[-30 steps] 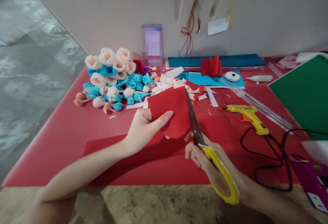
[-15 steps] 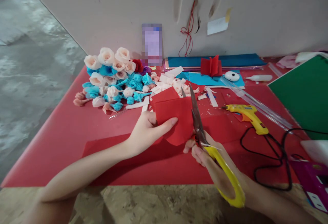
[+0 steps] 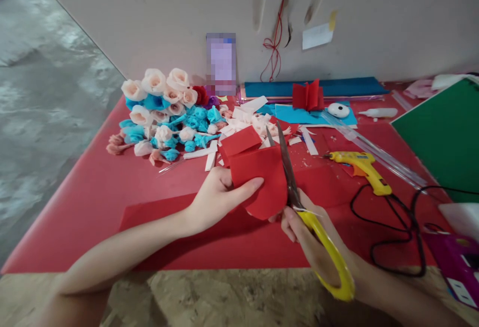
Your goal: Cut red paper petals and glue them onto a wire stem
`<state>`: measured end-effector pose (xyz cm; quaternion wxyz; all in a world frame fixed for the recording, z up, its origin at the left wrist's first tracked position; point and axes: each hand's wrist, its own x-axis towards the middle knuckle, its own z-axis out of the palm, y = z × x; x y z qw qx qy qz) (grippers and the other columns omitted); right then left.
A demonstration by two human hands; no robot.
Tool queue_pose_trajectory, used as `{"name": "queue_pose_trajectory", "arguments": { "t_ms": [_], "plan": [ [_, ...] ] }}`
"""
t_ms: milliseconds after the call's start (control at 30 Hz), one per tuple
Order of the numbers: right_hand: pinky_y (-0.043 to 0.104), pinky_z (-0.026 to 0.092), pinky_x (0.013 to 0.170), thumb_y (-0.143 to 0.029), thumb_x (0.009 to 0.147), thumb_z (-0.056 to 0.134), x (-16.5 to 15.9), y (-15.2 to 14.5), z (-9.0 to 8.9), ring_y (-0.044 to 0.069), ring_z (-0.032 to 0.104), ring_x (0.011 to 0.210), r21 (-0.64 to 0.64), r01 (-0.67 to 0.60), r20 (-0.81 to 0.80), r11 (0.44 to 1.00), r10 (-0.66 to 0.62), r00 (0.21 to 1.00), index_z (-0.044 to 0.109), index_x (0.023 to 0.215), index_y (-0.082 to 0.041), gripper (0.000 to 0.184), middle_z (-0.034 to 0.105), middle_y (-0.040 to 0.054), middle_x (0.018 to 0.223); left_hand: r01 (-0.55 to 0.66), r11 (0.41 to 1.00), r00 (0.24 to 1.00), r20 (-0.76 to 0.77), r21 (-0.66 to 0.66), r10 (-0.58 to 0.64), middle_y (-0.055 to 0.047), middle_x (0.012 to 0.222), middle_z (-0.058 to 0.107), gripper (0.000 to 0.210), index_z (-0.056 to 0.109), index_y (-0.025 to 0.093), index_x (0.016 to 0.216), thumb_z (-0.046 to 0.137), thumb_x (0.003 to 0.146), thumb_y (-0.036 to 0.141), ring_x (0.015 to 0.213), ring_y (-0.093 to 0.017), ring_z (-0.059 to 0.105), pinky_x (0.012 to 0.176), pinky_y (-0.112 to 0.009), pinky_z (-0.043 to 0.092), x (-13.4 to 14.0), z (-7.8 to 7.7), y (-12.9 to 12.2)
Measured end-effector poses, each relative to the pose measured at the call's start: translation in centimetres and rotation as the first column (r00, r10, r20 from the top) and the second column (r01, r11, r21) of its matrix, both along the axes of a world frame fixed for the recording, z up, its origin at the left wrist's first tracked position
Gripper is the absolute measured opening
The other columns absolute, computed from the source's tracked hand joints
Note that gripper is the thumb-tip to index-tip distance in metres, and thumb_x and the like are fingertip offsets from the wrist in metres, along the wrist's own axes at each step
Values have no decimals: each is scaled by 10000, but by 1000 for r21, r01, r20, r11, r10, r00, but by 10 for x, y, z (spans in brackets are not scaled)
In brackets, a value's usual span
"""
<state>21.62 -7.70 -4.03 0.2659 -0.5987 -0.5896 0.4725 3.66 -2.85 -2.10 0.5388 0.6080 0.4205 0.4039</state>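
My left hand (image 3: 220, 192) pinches a small stack of red paper (image 3: 262, 182), thumb flat on its face and fingers hidden behind. The stack's lower edge is rounded. In my right hand (image 3: 299, 222) is a pair of scissors (image 3: 290, 177) with yellow handles, its blades parted and pointing up. The blades lie along the right edge of the red paper. Below the hands, a larger folded sheet of red paper (image 3: 160, 210) rests on the red-covered table (image 3: 90, 217).
Blue and pale pink paper flowers (image 3: 153, 82) pile up at the back left, beside white paper scraps (image 3: 243, 122). To the right lie a yellow glue gun (image 3: 355, 160), its black cord (image 3: 415, 227) and a green board (image 3: 445, 137). A phone (image 3: 222, 63) leans against the wall.
The red paper has shifted slightly right and down in my left hand. The scissors' blades sit a little closer together along its right edge.
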Motion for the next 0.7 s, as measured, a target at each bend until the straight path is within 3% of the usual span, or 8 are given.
{"name": "queue_pose_trajectory", "arguments": {
  "t_ms": [200, 467, 600, 700],
  "plan": [
    [225, 367, 478, -359, 872, 344, 0, -1, 0, 104, 490, 477, 39, -49, -10, 998, 49, 999, 454, 762, -189, 230, 545, -7, 574, -16, 999, 1000, 13, -45, 17, 32, 672, 731, 169, 692, 156, 644, 608, 785, 195, 590, -75, 668, 552, -82, 514, 2, -4, 0],
    [196, 340, 429, -460, 896, 365, 0, -2, -2, 60, 416, 375, 40, -21, -108, 999, 25, 994, 418, 698, -189, 339, 469, -53, 465, -24, 994, 999, 43, -108, 29, 8, 709, 737, 154, 709, 146, 670, 624, 773, 223, 615, -93, 675, 554, -103, 526, 2, -6, 3],
    [216, 337, 432, -459, 894, 358, 0, 1, -4, 82, 411, 390, -46, -12, -232, 999, 1, 973, 485, 837, -173, 318, 439, -59, 457, -59, 992, 994, 86, -108, 68, 9, 705, 734, 143, 718, 153, 681, 633, 767, 228, 588, -87, 661, 539, -116, 522, 0, -8, 4],
    [225, 345, 476, -365, 873, 405, 1, 3, -10, 94, 424, 484, -63, -1, -316, 998, -19, 949, 485, 981, -177, 230, 502, -29, 596, -125, 988, 976, 170, -90, 139, 24, 690, 726, 129, 717, 172, 657, 653, 751, 234, 582, -80, 647, 551, -124, 522, -2, -11, 7]
  ]
}}
